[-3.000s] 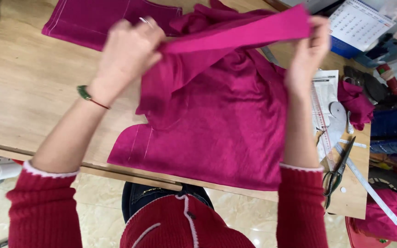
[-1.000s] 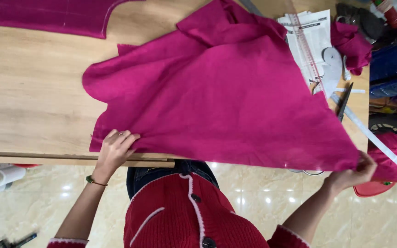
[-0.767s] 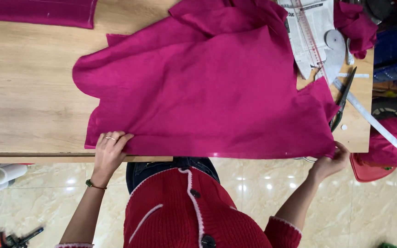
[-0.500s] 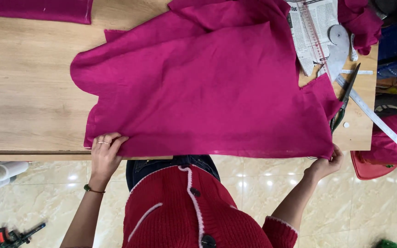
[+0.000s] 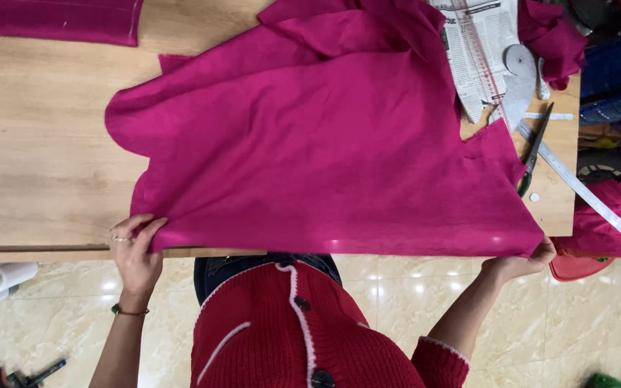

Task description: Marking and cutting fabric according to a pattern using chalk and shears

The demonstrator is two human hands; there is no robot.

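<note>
Lying matt and softly napped across a smooth, pale wood-grain tabletop [image 5: 44, 151]: magenta woven cloth [image 5: 325, 151], pinched at its near corners by the left hand [image 5: 136, 248] and right hand [image 5: 522, 262]. Showing at two o'clock: dull printed newspaper [image 5: 479, 50], a satiny metal ruler [image 5: 573, 179] and green-handled steel scissors [image 5: 533, 151]. Gleaming glossy below: polished marble-look floor tiles [image 5: 397, 287], beside a ribbed red knit sweater [image 5: 267, 338].

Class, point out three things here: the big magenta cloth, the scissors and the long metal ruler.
magenta cloth [image 5: 325, 158], head view, middle of the spread panel.
scissors [image 5: 533, 154], head view, on the blades.
metal ruler [image 5: 576, 183], head view, mid-length.
</note>
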